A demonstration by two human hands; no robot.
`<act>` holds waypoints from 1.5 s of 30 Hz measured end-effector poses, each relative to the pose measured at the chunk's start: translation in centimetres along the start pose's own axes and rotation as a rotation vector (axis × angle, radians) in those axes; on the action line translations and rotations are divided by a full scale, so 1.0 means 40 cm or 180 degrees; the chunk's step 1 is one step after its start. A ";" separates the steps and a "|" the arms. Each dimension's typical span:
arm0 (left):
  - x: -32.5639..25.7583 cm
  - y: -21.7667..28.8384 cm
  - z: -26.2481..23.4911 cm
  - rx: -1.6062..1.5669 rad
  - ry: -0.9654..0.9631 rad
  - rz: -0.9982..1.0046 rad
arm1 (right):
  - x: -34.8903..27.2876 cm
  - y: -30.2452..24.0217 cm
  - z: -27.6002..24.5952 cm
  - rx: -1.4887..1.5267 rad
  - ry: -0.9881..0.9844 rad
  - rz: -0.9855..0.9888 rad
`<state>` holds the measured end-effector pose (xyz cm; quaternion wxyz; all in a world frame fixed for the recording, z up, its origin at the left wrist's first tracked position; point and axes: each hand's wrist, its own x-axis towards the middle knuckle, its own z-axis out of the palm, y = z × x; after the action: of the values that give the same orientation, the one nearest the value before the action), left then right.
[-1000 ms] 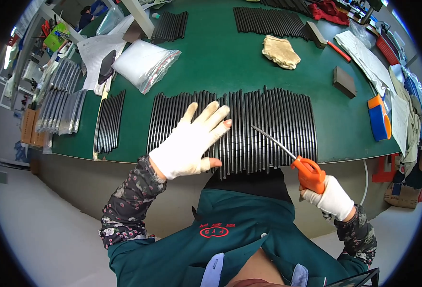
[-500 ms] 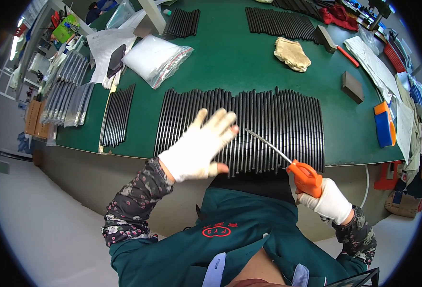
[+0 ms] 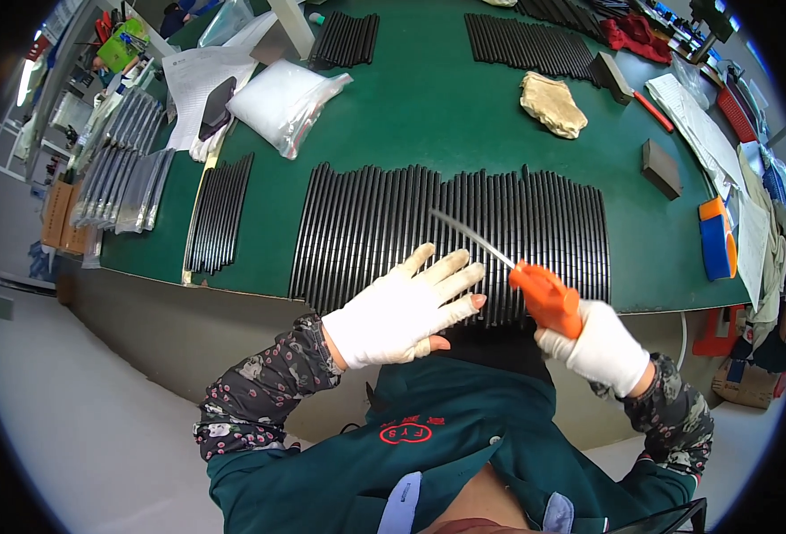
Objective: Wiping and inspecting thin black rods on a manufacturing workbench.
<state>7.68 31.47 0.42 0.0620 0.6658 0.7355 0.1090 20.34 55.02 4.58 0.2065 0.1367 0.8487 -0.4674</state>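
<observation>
A wide row of black rods (image 3: 375,214) lies side by side on the green table, their near ends by its front edge. My left hand (image 3: 402,307), in a white glove with bare fingertips, is open over the near ends of the rods. Its fingers are spread and hold nothing. To the right, my gloved right hand (image 3: 602,343) is closed round the handle of an orange air blow gun (image 3: 549,298). The gun's thin metal nozzle slants over the middle of the row, its tip pointing far and left.
More black rods (image 3: 221,214) lie at the left. Beyond the row are a white plastic bag (image 3: 282,102), a tan cloth (image 3: 553,105) and a grey block (image 3: 660,169). An orange and blue tape roll (image 3: 718,238) stands near the right edge.
My left hand has come nearer and to the right, off the middle of the rods. The blow gun in my right hand has moved left and farther away.
</observation>
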 end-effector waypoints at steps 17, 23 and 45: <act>-0.003 -0.002 0.000 -0.0148 0.0042 0.0010 | 0.072 -0.074 -0.038 -0.0372 -0.0068 0.0325; -0.006 -0.002 0.002 -0.0115 0.0122 -0.0055 | 0.005 -0.033 -0.055 0.0714 -0.0260 0.0739; 0.072 0.071 0.021 -0.0183 0.0047 -0.0143 | -0.113 0.102 -0.040 0.0439 0.0164 0.0490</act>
<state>10.32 34.66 0.48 0.0781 0.6462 0.7473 0.1335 25.68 58.37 4.49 0.2100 0.2272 0.8065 -0.5037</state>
